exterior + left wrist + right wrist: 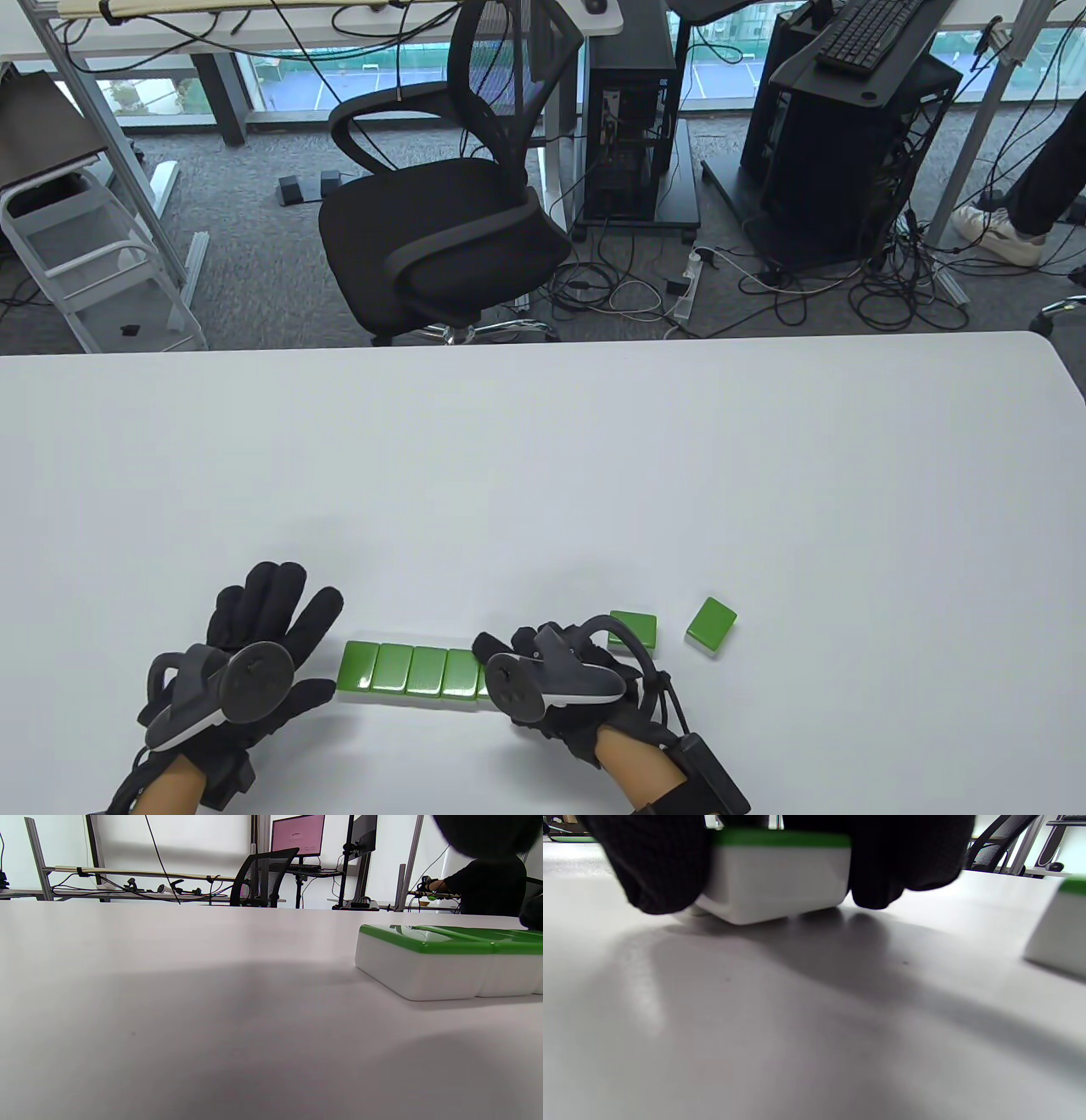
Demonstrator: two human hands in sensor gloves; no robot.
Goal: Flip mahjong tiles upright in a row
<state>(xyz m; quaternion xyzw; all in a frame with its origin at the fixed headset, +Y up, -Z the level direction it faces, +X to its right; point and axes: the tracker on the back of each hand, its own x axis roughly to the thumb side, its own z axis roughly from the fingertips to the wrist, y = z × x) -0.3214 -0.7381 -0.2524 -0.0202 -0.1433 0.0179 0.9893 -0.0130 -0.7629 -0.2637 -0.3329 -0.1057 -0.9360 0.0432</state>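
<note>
Where the white table [543, 475] nears its front edge, a row of green-backed mahjong tiles [407, 671] is laid flat, backs up. Left hand [246, 654]: fingers spread wide, just left of the row. Right hand [551, 679]: a tile [776, 878] at the row's right end is pinched between fingertips [657, 870]. Two loose tiles [711, 626] are placed further right.

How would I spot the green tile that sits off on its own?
On the white table, find the row of green tiles between the gloved hands. Past the right hand lies the lone tile, farthest right, turned at an angle and touching nothing.
</note>
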